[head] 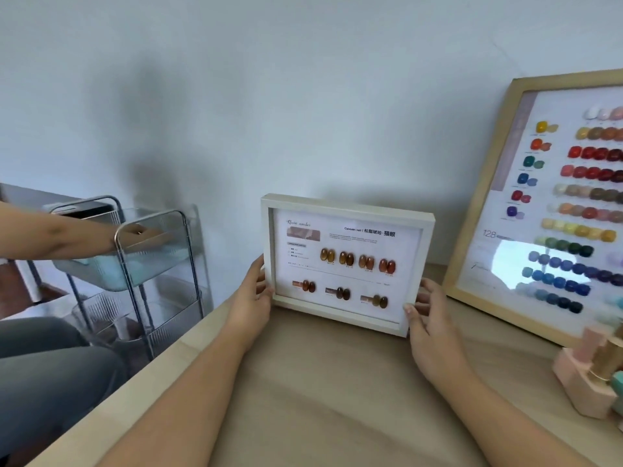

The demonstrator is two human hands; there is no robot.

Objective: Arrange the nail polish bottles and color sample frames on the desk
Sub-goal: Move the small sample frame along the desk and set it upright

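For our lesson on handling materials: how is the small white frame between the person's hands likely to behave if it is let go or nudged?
The white frame looks stiff: its straight box edges show no bend under the left hand and right hand. Standing on its narrow lower edge on the desk, it would probably tip if nudged. Its front may be glass, so likely fragile.

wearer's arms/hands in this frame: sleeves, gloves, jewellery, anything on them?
Both forearms are bare as far as the frame shows: no sleeves, no gloves, no watch or bracelet at either wrist. The left hand and right hand show no rings that I can make out. Nails on the right hand's fingers look short and unpainted; the left hand's are too blurred to tell.
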